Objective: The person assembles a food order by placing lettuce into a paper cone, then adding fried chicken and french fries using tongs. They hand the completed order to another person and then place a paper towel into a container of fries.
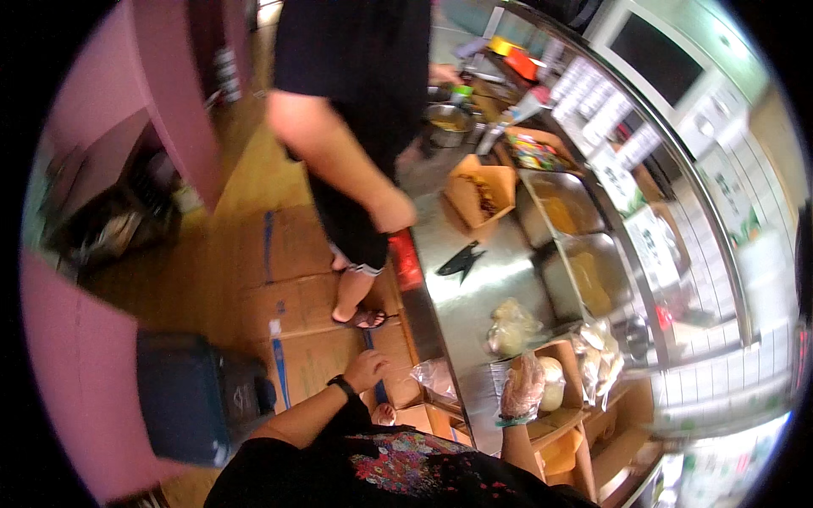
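My right hand (522,386), in a clear plastic glove, is at the near end of the steel counter. It lies against a pale, round, smooth thing (552,383) in an open cardboard box (569,360). Glove creases and blur hide whether its fingers grip anything. Bare, with a black band on the wrist, my left hand (367,370) hangs over the floor left of the counter, loosely open with nothing seen in it. Beyond the box sits a tied clear bag (513,327) with pale contents. Another bag of pale pieces (599,360) is to its right.
A person (351,51) in black stands at the counter's far left side. On the steel counter (457,309) lie black tongs (462,262) and a paper box of food (481,193). Steel food pans (593,271) line its right. A dark bin (182,398) stands left; cardboard (318,347) covers the floor.
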Tool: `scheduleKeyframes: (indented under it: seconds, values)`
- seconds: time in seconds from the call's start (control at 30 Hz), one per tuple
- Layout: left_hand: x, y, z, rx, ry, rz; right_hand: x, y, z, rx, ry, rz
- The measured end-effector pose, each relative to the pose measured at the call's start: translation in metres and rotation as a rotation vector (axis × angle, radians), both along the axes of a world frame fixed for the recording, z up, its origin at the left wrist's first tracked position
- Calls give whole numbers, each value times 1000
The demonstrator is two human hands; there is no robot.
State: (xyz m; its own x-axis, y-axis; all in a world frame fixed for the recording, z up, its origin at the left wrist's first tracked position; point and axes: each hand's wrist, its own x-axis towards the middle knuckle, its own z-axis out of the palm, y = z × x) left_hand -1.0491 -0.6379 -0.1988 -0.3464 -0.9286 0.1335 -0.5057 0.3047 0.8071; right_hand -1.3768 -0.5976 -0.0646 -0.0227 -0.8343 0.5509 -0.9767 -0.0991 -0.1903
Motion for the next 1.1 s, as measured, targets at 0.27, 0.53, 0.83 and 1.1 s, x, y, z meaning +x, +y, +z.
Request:
scheduleKeyframes:
  seconds: [0.27,0.53,0.83,1.1]
  values:
    - [97,204,-3,101,-97,602,126,22,28,88,-111,755]
    - [111,326,26,121,18,975,273,81,28,255,-280,1444]
    - [191,522,26,93,97,1374,438,210,1,407,-72,1732]
    - [267,656,56,98,196,1720,568,356,1,631,-40,2013]
